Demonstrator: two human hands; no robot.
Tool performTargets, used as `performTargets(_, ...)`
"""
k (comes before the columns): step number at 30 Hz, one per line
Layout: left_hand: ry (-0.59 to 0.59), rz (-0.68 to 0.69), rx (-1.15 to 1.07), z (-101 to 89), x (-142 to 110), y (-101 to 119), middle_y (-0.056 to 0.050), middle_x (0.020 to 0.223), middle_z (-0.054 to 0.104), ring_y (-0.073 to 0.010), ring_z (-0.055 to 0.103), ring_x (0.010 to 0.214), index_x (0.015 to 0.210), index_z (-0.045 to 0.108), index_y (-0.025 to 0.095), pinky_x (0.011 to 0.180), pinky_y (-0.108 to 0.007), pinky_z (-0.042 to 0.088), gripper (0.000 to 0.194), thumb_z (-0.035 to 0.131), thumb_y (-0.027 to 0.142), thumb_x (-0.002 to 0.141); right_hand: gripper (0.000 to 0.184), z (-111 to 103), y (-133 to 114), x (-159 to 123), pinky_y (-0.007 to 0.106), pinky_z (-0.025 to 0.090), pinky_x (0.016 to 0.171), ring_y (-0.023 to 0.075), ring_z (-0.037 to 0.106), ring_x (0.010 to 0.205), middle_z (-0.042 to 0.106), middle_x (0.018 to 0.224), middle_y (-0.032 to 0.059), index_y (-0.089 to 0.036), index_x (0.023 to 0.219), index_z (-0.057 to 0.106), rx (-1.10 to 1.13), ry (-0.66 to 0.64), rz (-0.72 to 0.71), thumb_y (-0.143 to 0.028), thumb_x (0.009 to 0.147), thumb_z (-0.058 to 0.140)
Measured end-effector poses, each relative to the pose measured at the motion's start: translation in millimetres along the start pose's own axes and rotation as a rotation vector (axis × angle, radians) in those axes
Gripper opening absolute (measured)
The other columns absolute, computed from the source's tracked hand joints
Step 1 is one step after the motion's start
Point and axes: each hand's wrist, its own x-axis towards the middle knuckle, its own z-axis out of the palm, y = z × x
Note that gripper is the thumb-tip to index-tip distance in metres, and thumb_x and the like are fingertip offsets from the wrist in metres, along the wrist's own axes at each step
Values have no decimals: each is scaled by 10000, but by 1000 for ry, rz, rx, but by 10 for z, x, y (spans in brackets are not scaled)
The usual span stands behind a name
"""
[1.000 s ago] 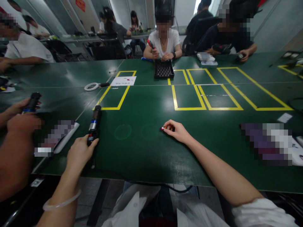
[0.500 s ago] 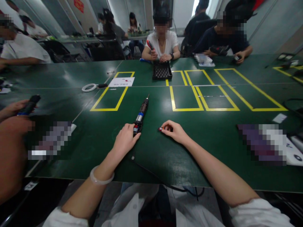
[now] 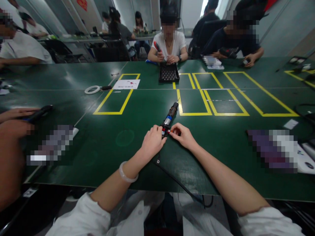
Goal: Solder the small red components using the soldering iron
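My left hand (image 3: 154,141) grips the rear of an electric screwdriver (image 3: 169,117), whose silver and blue inner body shows. Its thin bit points away from me, towards the yellow-taped boxes. Between the thumb and fingers of my right hand (image 3: 182,134) is a small red and orange part (image 3: 170,131). This part is right beside the screwdriver's rear; whether it touches cannot be made out. A black cable (image 3: 177,182) with a small ring-shaped end (image 3: 158,161) runs from below my left hand over the table's front edge.
Across the green table (image 3: 103,144) a person sits behind a black tray (image 3: 169,78) of small parts. White cards, a white ring-shaped coil (image 3: 92,89) and yellow tape outlines (image 3: 195,114) lie on the surface. To my left, another person's hands hold a dark tool (image 3: 40,113).
My left hand has carried the screwdriver to the right, up to the small part in my right hand. My right hand has hardly moved. The neighbour's dark tool on the left has turned.
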Motion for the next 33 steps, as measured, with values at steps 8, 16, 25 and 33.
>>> performTargets(8,65,-27,-222,108,6,-63,-136,1193,523,-260,555,1109,1268,428,154,927,-386,473,461,580,286,853,24,28,45,16,242,420,629,119,504,652,534,807,2,-193,862,605,-129,-28,-96,-191,850,625)
performTargets(16,2,-19,-366,162,69,-146,-153,1347,453,-289,478,1253,1477,275,184,997,-399,445,756,609,364,823,69,10,-22,12,256,444,659,126,535,676,567,841,24,-186,914,668,-170,-7,-119,-203,868,620)
performTargets(25,18,-52,-167,102,151,-17,-141,1360,479,-272,523,1167,1468,313,213,886,-362,477,687,501,529,888,163,0,-108,-23,276,449,662,158,599,692,681,814,36,-189,875,670,-164,44,-6,-286,909,543)
performTargets(33,60,-26,-71,77,147,10,-138,1380,477,-252,534,1125,1436,337,194,841,-346,490,571,430,465,943,154,7,-102,-26,252,441,617,139,581,639,650,757,7,-187,881,615,-63,19,34,-312,903,528)
